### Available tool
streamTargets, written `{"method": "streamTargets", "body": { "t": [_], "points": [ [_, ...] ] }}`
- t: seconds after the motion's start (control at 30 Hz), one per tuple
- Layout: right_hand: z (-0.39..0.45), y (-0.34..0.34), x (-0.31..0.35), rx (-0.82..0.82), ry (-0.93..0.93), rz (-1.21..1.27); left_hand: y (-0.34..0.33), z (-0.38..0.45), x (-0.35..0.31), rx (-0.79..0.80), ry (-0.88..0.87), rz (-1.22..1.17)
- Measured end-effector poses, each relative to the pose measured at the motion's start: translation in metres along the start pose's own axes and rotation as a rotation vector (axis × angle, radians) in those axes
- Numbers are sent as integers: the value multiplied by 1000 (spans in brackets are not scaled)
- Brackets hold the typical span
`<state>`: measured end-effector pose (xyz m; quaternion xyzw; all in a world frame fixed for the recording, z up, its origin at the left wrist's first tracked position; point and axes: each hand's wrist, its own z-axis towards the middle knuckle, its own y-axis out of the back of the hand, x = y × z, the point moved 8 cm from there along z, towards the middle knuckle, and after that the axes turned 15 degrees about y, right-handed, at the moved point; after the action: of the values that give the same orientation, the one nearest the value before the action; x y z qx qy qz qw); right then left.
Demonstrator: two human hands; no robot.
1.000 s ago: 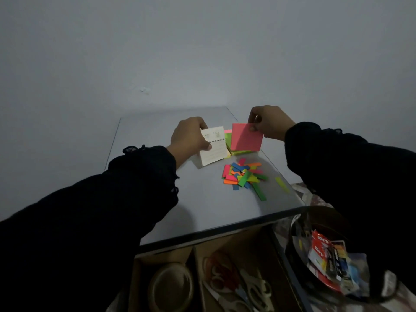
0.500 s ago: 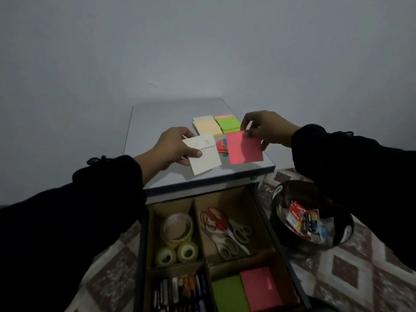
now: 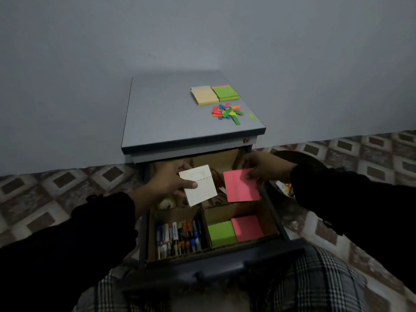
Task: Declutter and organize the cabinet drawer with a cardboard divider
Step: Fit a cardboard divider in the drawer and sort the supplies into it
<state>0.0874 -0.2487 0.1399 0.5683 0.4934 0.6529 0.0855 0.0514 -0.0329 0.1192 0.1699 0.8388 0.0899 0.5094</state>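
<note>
Now right hand [image 3: 263,170] pinches a flat pink square sticky pad [image 3: 242,185] above the open cardboard-divided drawer [image 3: 269,218], its matching pink stack [image 3: 247,228] just nearer the person; left hand [image 3: 171,181] grips a white paper card [image 3: 199,185].

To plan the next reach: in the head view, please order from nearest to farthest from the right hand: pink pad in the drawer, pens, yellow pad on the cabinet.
From the right hand:
1. pink pad, front right compartment.
2. pens, front left compartment.
3. yellow pad, cabinet top, far back.
</note>
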Motion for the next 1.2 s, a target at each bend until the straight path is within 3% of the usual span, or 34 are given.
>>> {"method": "streamTargets", "body": {
  "t": [0.23,0.47,0.6,0.77,1.2],
  "points": [
    [-25,-66,-13,155,-91,65,-18,-5,41,25,63,21],
    [-20,-106,-30,125,-115,67,-23,-10,53,23,72,0],
    [-20,-116,-38,16,-160,120,-27,-11,59,53,64,-24],
    [-16,-119,-39,-95,-101,-68,-26,-11,64,53,63,-51],
    [-26,-129,-43,27,82,-170,-16,-10,63,44,66,-74]
  ]
}}
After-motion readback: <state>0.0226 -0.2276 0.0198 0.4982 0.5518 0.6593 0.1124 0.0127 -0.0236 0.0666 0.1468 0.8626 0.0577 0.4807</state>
